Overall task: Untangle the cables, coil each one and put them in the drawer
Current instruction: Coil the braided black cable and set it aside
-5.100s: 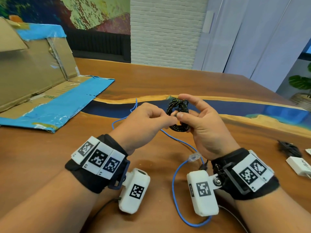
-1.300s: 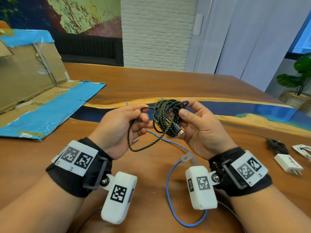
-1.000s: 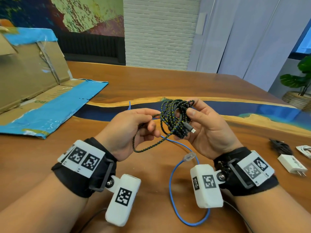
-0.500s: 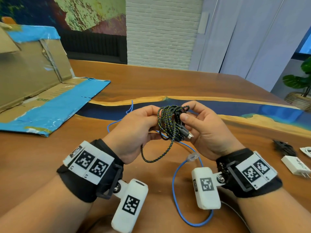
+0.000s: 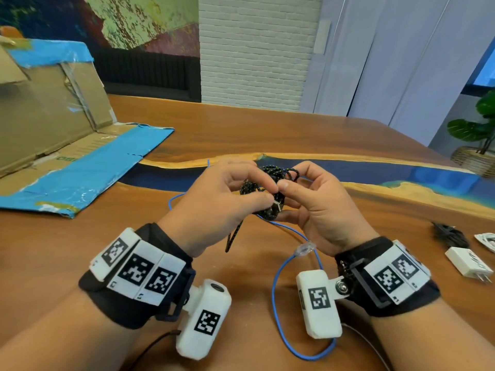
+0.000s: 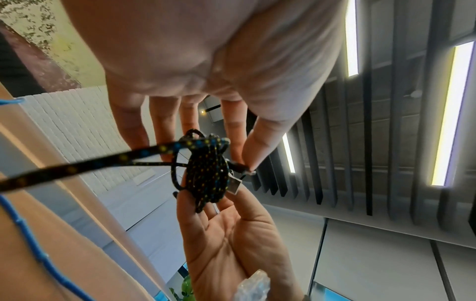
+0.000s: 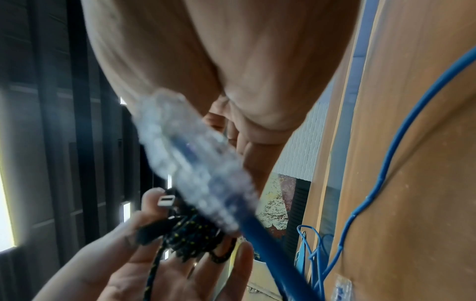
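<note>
Vs 0.5 s ago we've closed the hands together: left hand [image 5: 222,199] and right hand [image 5: 318,207] both pinch the braided cable [image 5: 270,188] coil above the table [image 5: 241,129], tail dangling; risk: loose grip lets loops spring open, snagging blue cable [image 5: 278,303].

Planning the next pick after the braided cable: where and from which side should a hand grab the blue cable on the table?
Probably at the clear plug end of the blue cable: it sits raised just below the right hand, rigid and easy to pinch. Come from above, since the rest lies in a flat loop on the table. Both hands currently hold the braided cable.
</note>
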